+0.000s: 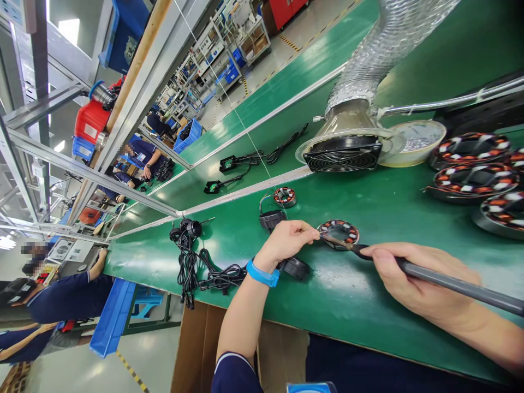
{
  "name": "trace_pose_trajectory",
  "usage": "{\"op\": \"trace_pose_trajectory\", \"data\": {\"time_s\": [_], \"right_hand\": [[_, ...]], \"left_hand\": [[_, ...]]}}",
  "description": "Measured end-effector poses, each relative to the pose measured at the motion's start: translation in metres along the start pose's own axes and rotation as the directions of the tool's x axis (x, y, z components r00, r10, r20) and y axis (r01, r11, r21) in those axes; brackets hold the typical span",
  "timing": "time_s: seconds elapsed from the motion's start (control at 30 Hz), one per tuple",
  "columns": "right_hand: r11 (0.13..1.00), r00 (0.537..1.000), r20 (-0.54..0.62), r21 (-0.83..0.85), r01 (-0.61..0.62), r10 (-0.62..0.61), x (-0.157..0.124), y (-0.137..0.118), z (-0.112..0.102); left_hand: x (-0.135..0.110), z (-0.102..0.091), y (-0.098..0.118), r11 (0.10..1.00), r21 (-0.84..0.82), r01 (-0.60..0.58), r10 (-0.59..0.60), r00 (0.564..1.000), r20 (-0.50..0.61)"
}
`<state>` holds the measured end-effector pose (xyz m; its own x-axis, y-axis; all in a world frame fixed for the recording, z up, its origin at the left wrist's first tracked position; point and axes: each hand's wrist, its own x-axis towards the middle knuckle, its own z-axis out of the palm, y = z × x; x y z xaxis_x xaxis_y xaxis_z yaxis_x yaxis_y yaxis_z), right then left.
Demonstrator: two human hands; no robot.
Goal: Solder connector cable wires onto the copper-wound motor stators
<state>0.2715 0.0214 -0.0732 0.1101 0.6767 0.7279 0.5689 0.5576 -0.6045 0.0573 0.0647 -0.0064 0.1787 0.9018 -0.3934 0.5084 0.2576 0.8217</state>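
A small ring-shaped motor stator (338, 233) with copper windings and white slot insulation lies on the green bench mat (360, 295). My right hand (421, 278) grips a soldering iron (458, 285) with a long grey handle, its tip touching the stator's near rim. My left hand (284, 245) pinches a thin wire, probably solder, and its fingertips reach that same rim. A blue wrist strap (262, 274) circles my left wrist. Beneath that wrist lies a black plastic part (295, 268).
A fan-faced fume extractor (342, 153) with silver ducting and a dish of scraps (413, 143) stand beyond the stator. Several larger stators (470, 150) lie at the right. Black cables (188, 262) lie at the left, beside a smaller stator (285, 197). Co-workers sit along the bench.
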Motion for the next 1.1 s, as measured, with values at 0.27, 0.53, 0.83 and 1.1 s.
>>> {"op": "trace_pose_trajectory", "data": {"time_s": [0.27, 0.53, 0.83, 1.1], "right_hand": [[0.998, 0.999, -0.051, 0.057, 0.022, -0.019, 0.0060, -0.0020, -0.0025], [0.994, 0.988, -0.132, 0.089, -0.066, 0.077, -0.0029, 0.0046, -0.0001], [0.993, 0.988, -0.126, 0.093, -0.078, 0.090, -0.0025, 0.0044, -0.0010], [0.998, 0.992, -0.126, 0.056, -0.016, 0.023, -0.0018, 0.0050, -0.0024]], "left_hand": [[0.0018, -0.0005, -0.0057, 0.999, -0.001, -0.041, 0.041, 0.999, 0.001], [0.0031, -0.0011, -0.0080, 0.999, 0.014, -0.045, 0.045, 0.999, 0.004], [0.0016, -0.0004, -0.0019, 1.000, -0.019, -0.011, 0.011, 1.000, -0.005], [0.0011, 0.0000, 0.0004, 1.000, -0.029, 0.013, -0.013, 1.000, -0.006]]}}
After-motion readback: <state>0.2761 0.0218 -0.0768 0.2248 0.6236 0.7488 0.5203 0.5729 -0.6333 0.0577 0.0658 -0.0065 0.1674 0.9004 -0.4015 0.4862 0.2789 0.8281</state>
